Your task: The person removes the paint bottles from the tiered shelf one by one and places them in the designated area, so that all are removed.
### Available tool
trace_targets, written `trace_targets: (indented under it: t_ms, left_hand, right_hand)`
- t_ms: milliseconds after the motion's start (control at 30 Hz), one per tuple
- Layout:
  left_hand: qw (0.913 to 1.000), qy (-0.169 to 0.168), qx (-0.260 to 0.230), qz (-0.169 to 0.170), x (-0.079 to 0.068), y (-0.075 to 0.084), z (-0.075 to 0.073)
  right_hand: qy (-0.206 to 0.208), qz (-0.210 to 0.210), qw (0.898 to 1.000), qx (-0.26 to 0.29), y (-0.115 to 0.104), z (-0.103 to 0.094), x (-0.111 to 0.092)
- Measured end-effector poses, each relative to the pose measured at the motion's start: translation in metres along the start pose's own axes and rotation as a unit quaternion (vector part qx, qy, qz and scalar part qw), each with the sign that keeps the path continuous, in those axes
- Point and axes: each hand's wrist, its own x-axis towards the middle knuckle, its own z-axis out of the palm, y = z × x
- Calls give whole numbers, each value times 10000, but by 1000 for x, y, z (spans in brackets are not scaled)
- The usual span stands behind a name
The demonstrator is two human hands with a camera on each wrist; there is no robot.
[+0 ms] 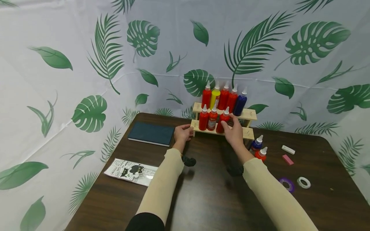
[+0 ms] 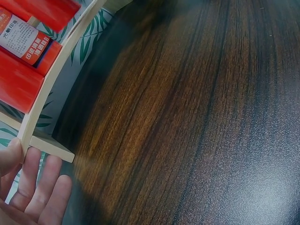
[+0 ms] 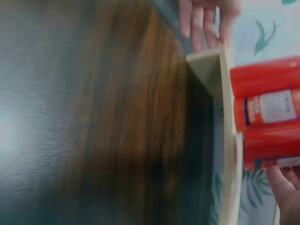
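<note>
Steadily, from what I could see, the person's left hand [image 1: 183, 134] pinched the left end of a wooden rack [image 1: 248, 133] at the far side of the dark table [image 1: 208, 195], thumb above the lower shelf and fingers beneath. The right hand [image 1: 234, 132] held a red bottle [image 1: 222, 118] at that shelf, thumb on its near side; whether its base rested fully on the wood, I couldn't tell. Just left of it stood a labelled red bottle [image 1: 212, 122], then another red one. Behind, the upper shelf carried three red bottles, a yellow bottle [image 1: 214, 98] and, at the right end, a blue bottle [image 1: 240, 105]. Two more bottles [image 1: 261, 155] stood near the rack's right end. Left lay a dark notebook [image 1: 151, 133] and, nearer, a printed packet [image 1: 118, 169].
</note>
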Motion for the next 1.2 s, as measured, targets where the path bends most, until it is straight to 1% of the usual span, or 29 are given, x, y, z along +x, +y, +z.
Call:
trace_targets:
  t_ms: [67,267,400,533,600,700,867,933,1033,1100,1200]
  left_hand:
    - [10000,5,-31,11,-1,0,0]
    - [9999,4,-132,91,0,1,0]
    - [9998,-8,-146,144,1,0,0]
    - [9998,-27,-152,137,2,-1,1]
    - [9998,-34,-162,120,2,-1,1]
    - [9998,-40,-179,114,2,-2,1]
    - [9995,-63,-274,151,3,-3,1]
    - [9994,-57,-289,162,3,-4,1]
    - [9995,-38,-284,127,4,-5,2]
    - [9996,-30,-259,113,5,-5,2]
    - [9996,-30,-248,103,6,-6,2]
  right_hand:
    - [-33,-13,10000,-19,-3,-5,-7]
    - [-221,-36,9992,334,-18,-28,-38]
    - [-312,-124,9978,566,-23,-45,-64]
    - [-241,-278,9979,539,-21,-64,-97]
    - [-188,-229,9982,512,-16,-74,-114]
    - [-98,-11,9998,189,-4,-90,-138]
    - [448,245,9981,-358,22,-108,-168]
    - [692,320,9962,-418,33,-112,-176]
    - [936,422,9937,-445,48,-115,-184]
    - [1024,580,9915,-563,56,-115,-188]
    - [1029,813,9892,-662,63,-112,-190]
